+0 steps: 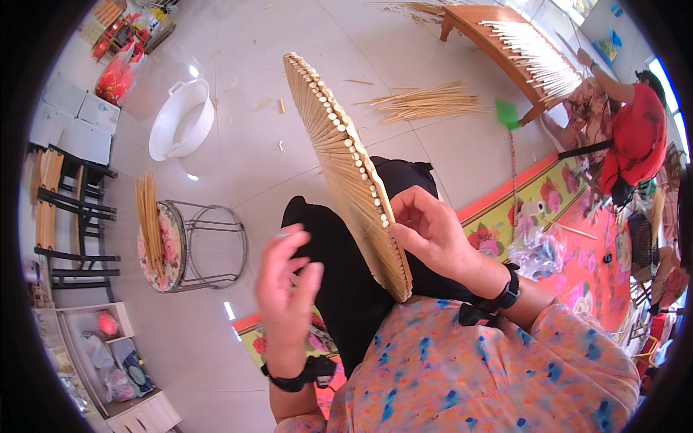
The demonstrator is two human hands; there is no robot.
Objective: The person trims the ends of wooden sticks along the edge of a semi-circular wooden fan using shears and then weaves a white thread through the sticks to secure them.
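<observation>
A round disc of straw-coloured stalks (336, 155) stands nearly on edge above my lap, its stalks fanning out from the lower part. Pale cut stalk ends line its rim like beads. My right hand (432, 234) is closed on the right edge of the disc, thumb and fingers pinching the rim. On the other side of the disc, my left hand (284, 281) is raised beside it, slightly blurred, its fingers apart and nothing visible in them. A small gap separates it from the disc. The disc's lower end rests against my patterned clothing (462, 361).
A flowered stool (173, 216) with a bundle of stalks (149, 224) stands left, behind it a white basin (184, 119). Loose stalks (429, 102) lie on the tiled floor. At far right, a person in red (639, 137) sits by a wooden table (462, 18) covered with pale sticks.
</observation>
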